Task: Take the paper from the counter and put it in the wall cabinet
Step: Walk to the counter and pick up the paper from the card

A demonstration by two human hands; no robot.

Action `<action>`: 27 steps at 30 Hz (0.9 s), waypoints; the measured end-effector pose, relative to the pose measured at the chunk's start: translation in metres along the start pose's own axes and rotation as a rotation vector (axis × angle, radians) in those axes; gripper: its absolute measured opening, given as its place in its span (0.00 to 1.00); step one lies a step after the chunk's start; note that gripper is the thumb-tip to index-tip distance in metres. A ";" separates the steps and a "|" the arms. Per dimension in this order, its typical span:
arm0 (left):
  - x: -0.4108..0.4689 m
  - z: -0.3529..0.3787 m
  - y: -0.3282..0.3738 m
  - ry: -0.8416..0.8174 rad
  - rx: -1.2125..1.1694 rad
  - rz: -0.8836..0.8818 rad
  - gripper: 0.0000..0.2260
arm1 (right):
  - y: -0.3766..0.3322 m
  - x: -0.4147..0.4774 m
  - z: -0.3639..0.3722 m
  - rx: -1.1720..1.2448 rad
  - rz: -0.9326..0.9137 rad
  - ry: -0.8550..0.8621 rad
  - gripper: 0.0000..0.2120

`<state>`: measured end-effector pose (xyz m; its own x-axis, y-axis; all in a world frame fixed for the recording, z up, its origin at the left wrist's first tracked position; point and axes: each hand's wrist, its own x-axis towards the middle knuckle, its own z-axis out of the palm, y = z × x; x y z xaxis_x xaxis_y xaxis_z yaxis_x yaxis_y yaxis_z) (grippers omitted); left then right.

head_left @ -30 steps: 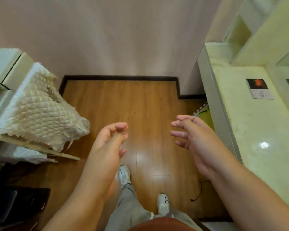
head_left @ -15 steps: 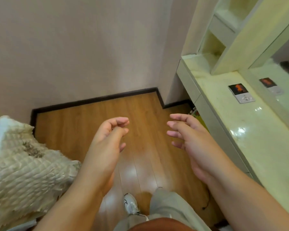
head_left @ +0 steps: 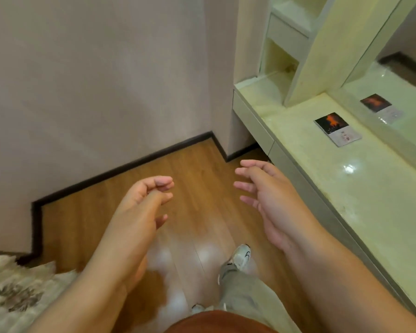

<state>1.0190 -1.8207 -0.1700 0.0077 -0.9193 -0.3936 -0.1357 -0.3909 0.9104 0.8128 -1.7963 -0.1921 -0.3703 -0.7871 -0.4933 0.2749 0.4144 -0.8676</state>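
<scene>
Both hands, left hand [head_left: 139,212] and right hand [head_left: 271,200], hang empty and loosely spread mid-frame, paper [head_left: 337,129] flat on the glossy worktop [head_left: 370,200] at right, so fingertips may slip.

One paper [head_left: 337,129] on the counter [head_left: 370,200], two empty hands, one shoe [head_left: 241,257], two open shelf compartments

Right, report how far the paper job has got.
Nothing is done yet. The small paper card with the dark orange picture lies flat on the pale glossy stone counter, untouched. In hand: nothing; the left hand and right hand hang empty and open over the wooden floor, the right one nearer the counter. Left: pick up the card and place it in the cream wall cabinet above the counter's far end.
</scene>
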 end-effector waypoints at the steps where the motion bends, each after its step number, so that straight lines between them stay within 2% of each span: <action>1: 0.011 0.009 0.008 -0.006 0.011 0.006 0.13 | -0.008 0.015 -0.003 0.025 -0.006 -0.001 0.11; 5: 0.059 0.061 0.040 -0.043 0.076 0.036 0.16 | -0.041 0.067 -0.028 0.075 -0.027 0.024 0.10; 10: 0.103 0.147 0.079 -0.198 0.079 0.090 0.17 | -0.081 0.109 -0.087 0.122 -0.064 0.161 0.10; 13: 0.119 0.191 0.095 -0.269 0.091 0.081 0.15 | -0.097 0.120 -0.125 0.152 -0.055 0.251 0.12; 20: 0.152 0.277 0.115 -0.494 0.209 0.085 0.12 | -0.098 0.134 -0.189 0.264 -0.016 0.469 0.12; 27: 0.194 0.339 0.128 -0.693 0.300 0.067 0.13 | -0.103 0.159 -0.202 0.328 0.031 0.645 0.11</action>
<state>0.6673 -2.0333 -0.1729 -0.6213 -0.6621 -0.4192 -0.3783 -0.2150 0.9003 0.5463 -1.8712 -0.1941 -0.7802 -0.3090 -0.5439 0.5083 0.1937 -0.8391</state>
